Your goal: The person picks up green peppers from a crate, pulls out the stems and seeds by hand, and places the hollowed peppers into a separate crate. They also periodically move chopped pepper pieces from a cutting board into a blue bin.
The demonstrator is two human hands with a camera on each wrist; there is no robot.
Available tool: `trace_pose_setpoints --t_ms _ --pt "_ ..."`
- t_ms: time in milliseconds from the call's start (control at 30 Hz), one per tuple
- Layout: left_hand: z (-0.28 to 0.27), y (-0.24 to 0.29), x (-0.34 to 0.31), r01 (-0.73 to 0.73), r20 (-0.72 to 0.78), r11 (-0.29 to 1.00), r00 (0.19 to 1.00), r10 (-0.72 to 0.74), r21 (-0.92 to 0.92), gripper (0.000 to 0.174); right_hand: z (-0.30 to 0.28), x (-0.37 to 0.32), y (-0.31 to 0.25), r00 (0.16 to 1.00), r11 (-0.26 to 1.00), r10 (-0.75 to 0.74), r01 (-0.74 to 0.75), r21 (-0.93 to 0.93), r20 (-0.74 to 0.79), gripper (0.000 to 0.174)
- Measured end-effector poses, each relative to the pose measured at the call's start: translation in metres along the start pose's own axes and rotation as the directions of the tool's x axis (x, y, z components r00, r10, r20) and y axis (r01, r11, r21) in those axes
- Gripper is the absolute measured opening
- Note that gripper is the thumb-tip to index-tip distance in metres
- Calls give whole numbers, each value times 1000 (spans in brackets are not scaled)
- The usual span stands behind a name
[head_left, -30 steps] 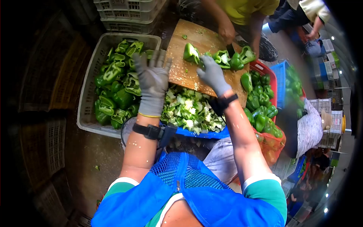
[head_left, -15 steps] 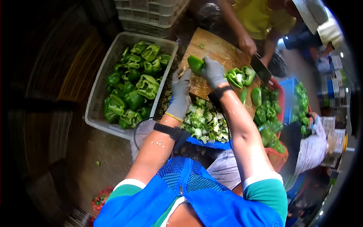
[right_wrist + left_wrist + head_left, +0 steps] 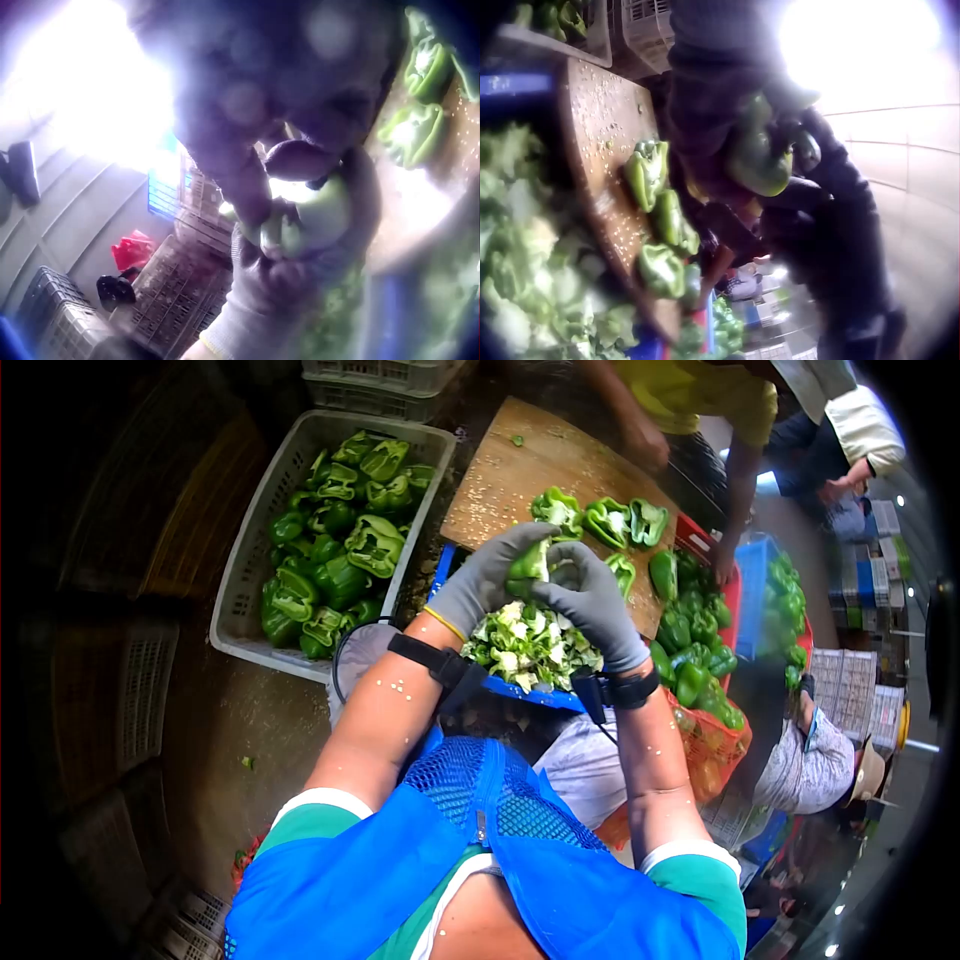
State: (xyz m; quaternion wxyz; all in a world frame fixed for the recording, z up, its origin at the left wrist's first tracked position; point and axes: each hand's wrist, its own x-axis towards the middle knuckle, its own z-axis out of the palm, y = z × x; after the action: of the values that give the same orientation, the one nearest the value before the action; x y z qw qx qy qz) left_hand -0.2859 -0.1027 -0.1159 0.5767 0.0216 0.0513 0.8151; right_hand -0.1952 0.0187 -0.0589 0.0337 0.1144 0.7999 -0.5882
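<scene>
Right there, the wooden board [image 3: 500, 480] lay speckled all over with pale seeds. Halved green peppers [image 3: 600, 520] sat open-faced at its far right end, and one small green scrap [image 3: 517, 440] lay alone near the far edge. Down on the dark floor [image 3: 260, 740], a white crate [image 3: 235, 630] of cut pepper pieces stood at the left, and a stray green bit [image 3: 246, 762] lay near it.

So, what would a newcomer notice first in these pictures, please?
Two grey-gloved hands, the left hand and the right hand, grip one green pepper together in the middle, above a pile of pale cores. To the left, a white crate holds cut peppers; beyond the hands lies a wooden board with more halves.
</scene>
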Motion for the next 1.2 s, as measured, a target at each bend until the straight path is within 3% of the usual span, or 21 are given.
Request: trace_pose_setpoints --t_ms 67,167,233,267,367,400,500,533,633,700,733,767,800,833,867,900,933,967,1033,1067,1200 --pt "-7 5 -5 52 117 997 992 -46 -51 39 11 -9 1 996 999 -45 47 17 -76 39" --pt "-14 -8 -12 -19 -14 998 1000 20 53 41 19 -24 9 990 996 -43 54 78 -132 37" --pt "-17 -19 -18 0 -134 941 990 48 338 37 20 -39 17 998 990 19 -27 -138 -57 33" --pt "-17 -27 -24 25 -176 885 982 64 464 34 29 -43 29 999 998 -36 35 58 18 32" --pt "10 -50 -40 134 -296 744 951 89 655 27 20 -74 31 975 983 120 -144 118 186 30" --pt "17 -56 -43 113 -298 721 945 135 684 27 25 -79 54 995 991 47 -57 119 86 31" --pt "33 -68 -39 -102 -289 689 857 427 718 27 27 -97 28 953 948 -211 145 -282 -218 30" --pt "34 -65 -34 -198 -283 726 829 483 659 28 32 -98 21 889 951 -296 241 -195 -348 32" --pt "49 -61 -25 -334 -265 610 679 684 719 27 35 -92 16 871 981 -182 191 -26 -456 33" --pt "67 -52 -25 -453 -150 455 563 813 767 26 42 -84 1 775 927 -160 330 177 -612 24" --pt "78 -37 -29 -537 -40 366 523 852 760 23 30 -82 9 744 911 -6 279 303 -668 24" --pt "68 -5 -27 -553 -10 251 401 916 794 21 16 -79 21 751 915 72 212 343 -656 28" --pt "85 21 -32 -603 82 173 371 925 778 40 2 -76 34 754 912 148 145 383 -640 33" --pt "118 28 -39 -583 74 132 316 946 802 41 -10 -72 47 800 944 149 61 325 -582 40" --pt "126 57 -40 -513 257 -66 313 914 856 42 -26 -67 66 930 966 199 -240 -100 -310 58" --pt "140 82 -42 -487 417 -195 403 814 851 42 -35 -73 56 987 928 161 -160 -335 -25 65" --pt "157 105 -48 -333 495 -374 463 735 866 40 -40 -70 61 990 875 135 -105 -473 30 61" --pt "150 114 -45 -416 525 -350 455 720 840 37 -45 -67 69 990 801 117 -46 -597 82 58" --pt "208 144 -73 -155 393 -432 744 540 888 36 -67 -36 100 951 605 -145 -132 -786 -271 50" --pt "231 152 -88 -46 307 -490 830 466 870 36 -73 -22 109 945 515 -148 -179 -838 -292 44" --pt "306 136 -157 213 47 -682 939 341 700 36 -86 10 139 957 300 59 -289 -909 -284 36"
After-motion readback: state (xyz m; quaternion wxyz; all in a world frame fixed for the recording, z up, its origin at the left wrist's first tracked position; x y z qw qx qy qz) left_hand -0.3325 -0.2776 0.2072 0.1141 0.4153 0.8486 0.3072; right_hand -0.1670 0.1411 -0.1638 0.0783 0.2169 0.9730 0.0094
